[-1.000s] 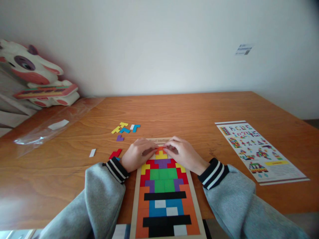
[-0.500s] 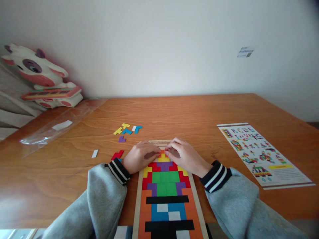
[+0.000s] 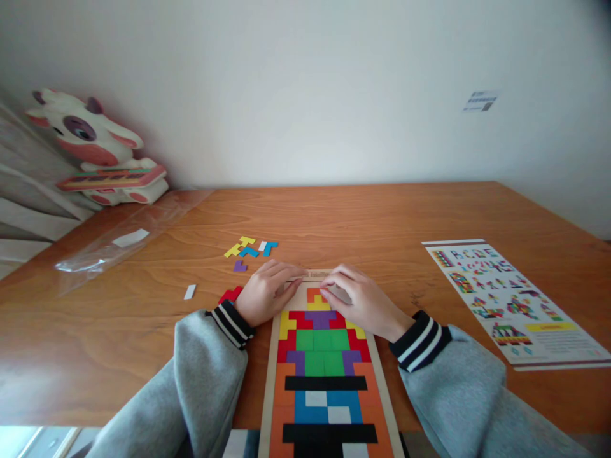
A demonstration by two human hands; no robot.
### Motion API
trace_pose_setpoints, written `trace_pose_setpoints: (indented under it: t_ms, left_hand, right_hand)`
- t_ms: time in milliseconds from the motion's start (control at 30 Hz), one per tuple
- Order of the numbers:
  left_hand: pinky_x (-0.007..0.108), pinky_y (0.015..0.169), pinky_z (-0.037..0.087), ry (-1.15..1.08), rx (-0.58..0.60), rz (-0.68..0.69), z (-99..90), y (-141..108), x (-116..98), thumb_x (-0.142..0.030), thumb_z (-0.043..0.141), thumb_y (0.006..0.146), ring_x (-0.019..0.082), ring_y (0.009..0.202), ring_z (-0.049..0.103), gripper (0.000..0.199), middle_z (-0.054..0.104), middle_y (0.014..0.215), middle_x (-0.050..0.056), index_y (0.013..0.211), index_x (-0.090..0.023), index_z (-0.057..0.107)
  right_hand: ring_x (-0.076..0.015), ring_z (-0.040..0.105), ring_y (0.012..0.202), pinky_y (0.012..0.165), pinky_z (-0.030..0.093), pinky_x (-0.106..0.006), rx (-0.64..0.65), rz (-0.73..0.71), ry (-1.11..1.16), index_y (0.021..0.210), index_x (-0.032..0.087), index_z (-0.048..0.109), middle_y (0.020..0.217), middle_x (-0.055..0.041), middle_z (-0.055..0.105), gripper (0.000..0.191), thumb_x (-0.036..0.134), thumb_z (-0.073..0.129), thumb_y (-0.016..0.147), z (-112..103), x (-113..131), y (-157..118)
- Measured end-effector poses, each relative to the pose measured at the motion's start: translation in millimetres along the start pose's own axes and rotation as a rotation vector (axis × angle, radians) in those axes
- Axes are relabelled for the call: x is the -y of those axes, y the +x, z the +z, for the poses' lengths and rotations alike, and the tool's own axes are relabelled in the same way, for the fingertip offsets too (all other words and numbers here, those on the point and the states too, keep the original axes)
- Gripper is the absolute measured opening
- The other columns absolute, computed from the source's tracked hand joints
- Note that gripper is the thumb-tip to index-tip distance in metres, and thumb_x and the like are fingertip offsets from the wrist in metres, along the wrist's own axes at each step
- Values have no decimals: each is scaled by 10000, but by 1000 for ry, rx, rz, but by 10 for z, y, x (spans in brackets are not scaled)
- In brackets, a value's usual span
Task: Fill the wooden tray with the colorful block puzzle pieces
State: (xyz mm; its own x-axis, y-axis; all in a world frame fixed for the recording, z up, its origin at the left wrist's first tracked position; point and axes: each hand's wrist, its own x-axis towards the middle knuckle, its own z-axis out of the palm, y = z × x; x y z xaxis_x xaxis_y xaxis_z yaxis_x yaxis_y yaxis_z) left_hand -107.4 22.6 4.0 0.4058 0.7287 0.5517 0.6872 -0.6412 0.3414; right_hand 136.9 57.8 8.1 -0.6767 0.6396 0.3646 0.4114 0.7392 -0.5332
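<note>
A wooden tray puzzle [image 3: 268, 381] lies in front of me, its frame filled mostly with coloured block pieces. At its far end, an orange puzzle piece [image 3: 314, 292] sits above a yellow piece [image 3: 317, 305]. My right hand [image 3: 365, 300] is bent over the top right corner, thumb and forefinger pinched at the orange piece's right edge. Over the top left corner is my left hand [image 3: 268, 294], its thumb a little apart from the fingers, with nothing seen in them. Pale bare tray bottom shows between this hand and the orange piece.
Several loose pieces, including a purple one [image 3: 240, 266] and a red one [image 3: 230, 294], lie left of the tray, with a white piece [image 3: 189, 292] farther left. A clear plastic bag [image 3: 95, 254] and cow toy [image 3: 109, 146] are at left. A printed pattern sheet [image 3: 515, 299] lies right.
My left hand has drawn back left from the orange piece, uncovering pale tray bottom. My right hand stays at the piece. The whole view has shifted slightly.
</note>
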Motion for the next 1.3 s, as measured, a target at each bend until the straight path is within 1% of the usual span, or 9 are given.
trace_pose_setpoints:
  t_ms: [100,233,333,467,700,900,1033,1167,1300]
  left_hand:
    - [342,875,549,29,-24,-26,-15,0,28,-198,545,978,187,940,673,183,750,1026,69,1100,-187,680]
    - [341,859,556,29,21,15,-19,9,-9,-207,549,973,188,922,676,188,746,1024,80,1104,-183,681]
    - [346,849,550,28,74,67,-16,11,-45,-205,551,969,189,916,671,194,745,1031,77,1115,-193,678]
    - [340,829,545,33,80,92,-11,9,-50,-195,556,965,188,911,665,190,746,1038,74,1115,-192,672]
    - [354,865,545,25,72,80,15,22,-19,-187,543,970,188,940,671,181,744,1027,73,1101,-181,667]
    - [360,870,554,24,54,58,5,31,-35,-186,540,968,192,926,673,200,740,1035,81,1131,-180,654]
    - [341,865,561,-24,51,95,-36,18,-60,-134,517,947,180,907,659,332,743,1027,62,1260,-202,602]
    - [345,873,573,-123,164,198,-60,-5,-75,-114,487,874,201,977,654,465,733,1012,77,1317,-200,595]
    - [365,881,585,-144,251,234,-55,7,-83,-109,507,836,221,987,660,445,747,1042,89,1254,-169,649]
  right_hand:
    - [-220,638,971,884,537,-389,-3,-53,-8,1042,214,655,997,-62,665,107,239,594,957,-18,7,0]
    - [-229,636,984,892,530,-405,20,-40,-48,1064,222,660,1012,-59,665,135,263,633,938,-13,-7,-1]
    - [-248,635,984,888,510,-432,33,17,-101,1062,210,665,1013,-65,665,191,336,669,918,-4,-25,-3]
    - [-262,630,993,877,472,-447,59,113,-115,1001,216,680,1005,-64,669,253,437,708,881,25,-46,-3]
    - [-243,644,941,862,440,-420,62,267,26,904,224,662,950,-39,696,259,419,795,799,76,-67,35]
    - [-183,632,775,721,476,-325,5,303,270,815,225,622,819,-12,695,177,343,753,829,88,-80,49]
    - [-170,643,756,704,506,-308,-107,346,442,888,221,614,846,-20,699,208,404,707,856,96,-113,54]
    - [-158,626,707,662,492,-297,-220,363,365,1040,219,633,880,-30,722,252,409,675,880,66,-133,68]
    - [-163,633,700,640,498,-298,-233,339,307,1061,214,661,912,-47,747,243,393,648,897,21,-114,81]
